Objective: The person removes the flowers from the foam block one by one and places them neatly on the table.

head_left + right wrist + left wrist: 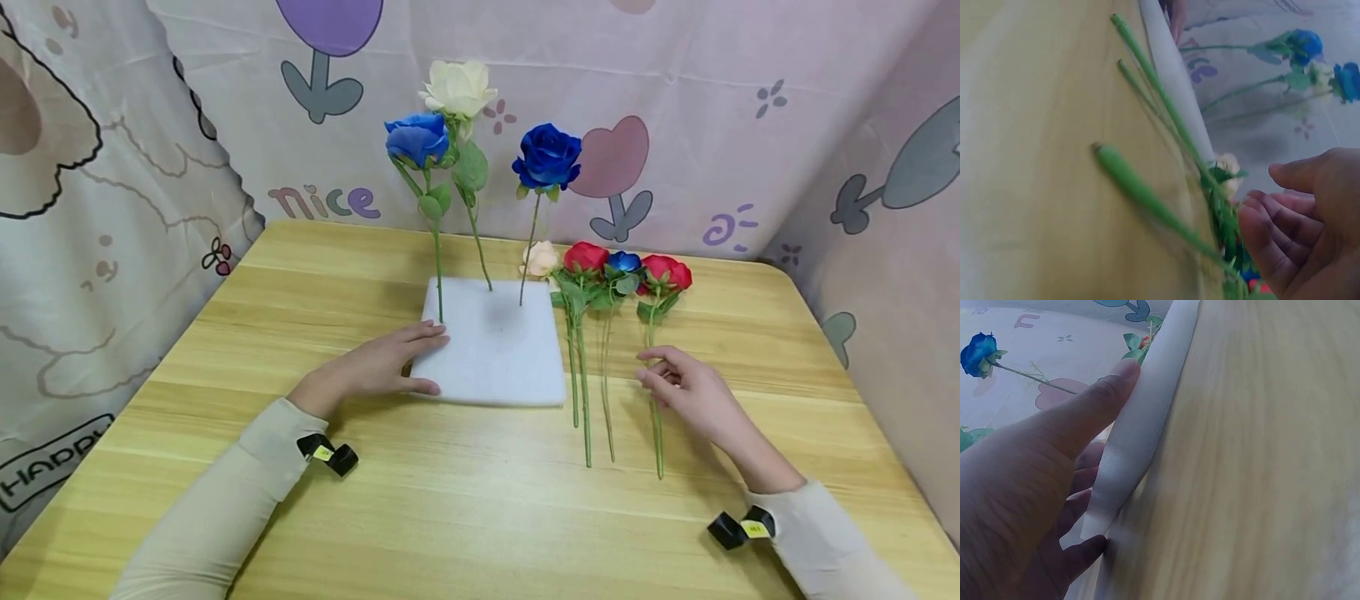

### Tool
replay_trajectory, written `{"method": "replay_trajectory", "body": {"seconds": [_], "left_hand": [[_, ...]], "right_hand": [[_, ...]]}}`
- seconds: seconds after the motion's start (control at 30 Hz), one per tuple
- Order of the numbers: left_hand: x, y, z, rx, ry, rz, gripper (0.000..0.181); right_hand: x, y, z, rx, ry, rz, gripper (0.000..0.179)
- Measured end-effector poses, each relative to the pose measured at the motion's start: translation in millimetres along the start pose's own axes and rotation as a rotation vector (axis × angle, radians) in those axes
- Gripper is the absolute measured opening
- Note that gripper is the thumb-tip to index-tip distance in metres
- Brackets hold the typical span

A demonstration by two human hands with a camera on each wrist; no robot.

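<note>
A white foam block (495, 362) lies flat, with a white rose (459, 87) and two blue roses, one at left (417, 140) and one at right (547, 157), standing upright in it. My left hand (382, 362) rests at the block's left edge, fingers extended onto its top and thumb along the near corner. My right hand (693, 396) hovers over the stem of the rightmost red rose (664, 273), fingers loosely bent. In the right wrist view a gap shows between thumb and fingertips (1254, 219), with nothing held; that stem (1147, 199) lies beyond them.
Right of the block lie more cut flowers: a cream one (540, 258), another red rose (585, 257) and a small blue one (624, 263), stems pointing toward me. The wooden table (465, 517) meets a patterned cloth backdrop (697, 100) behind and at both sides.
</note>
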State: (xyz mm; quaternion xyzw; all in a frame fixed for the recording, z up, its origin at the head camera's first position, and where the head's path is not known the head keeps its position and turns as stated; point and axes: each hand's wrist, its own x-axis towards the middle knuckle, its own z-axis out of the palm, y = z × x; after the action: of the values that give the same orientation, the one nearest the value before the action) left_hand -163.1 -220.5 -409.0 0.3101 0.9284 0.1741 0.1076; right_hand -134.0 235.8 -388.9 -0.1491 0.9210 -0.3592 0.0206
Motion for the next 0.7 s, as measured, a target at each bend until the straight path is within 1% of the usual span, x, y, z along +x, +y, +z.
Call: {"method": "replay_trajectory", "body": {"seconds": [0.1, 0.23, 0.37, 0.57, 0.7], "left_hand": [[-0.9, 1.3, -0.6, -0.005, 0.000, -0.003, 0.093], [-1.5, 2.4, -1.1, -0.012, -0.001, -0.006, 0.093], [-2.2, 2.2, -0.9, -0.010, 0.000, -0.006, 0.093], [-3.0, 3.1, -0.8, 0.004, 0.002, 0.001, 0.094], [-2.9, 2.9, -0.9, 0.009, -0.001, 0.002, 0.095]], "right_hand": [[9.6, -8, 3, 0.008, -0.025, -0.043, 0.034], [22.5, -19, 6, 0.025, -0.051, -0.070, 0.034], [36.8, -29, 10, 0.028, -0.067, -0.085, 0.035], [54.3, -43, 14, 0.004, -0.061, -0.104, 0.038], [65.2, -51, 18, 0.024, -0.068, -0.102, 0.040]]}}
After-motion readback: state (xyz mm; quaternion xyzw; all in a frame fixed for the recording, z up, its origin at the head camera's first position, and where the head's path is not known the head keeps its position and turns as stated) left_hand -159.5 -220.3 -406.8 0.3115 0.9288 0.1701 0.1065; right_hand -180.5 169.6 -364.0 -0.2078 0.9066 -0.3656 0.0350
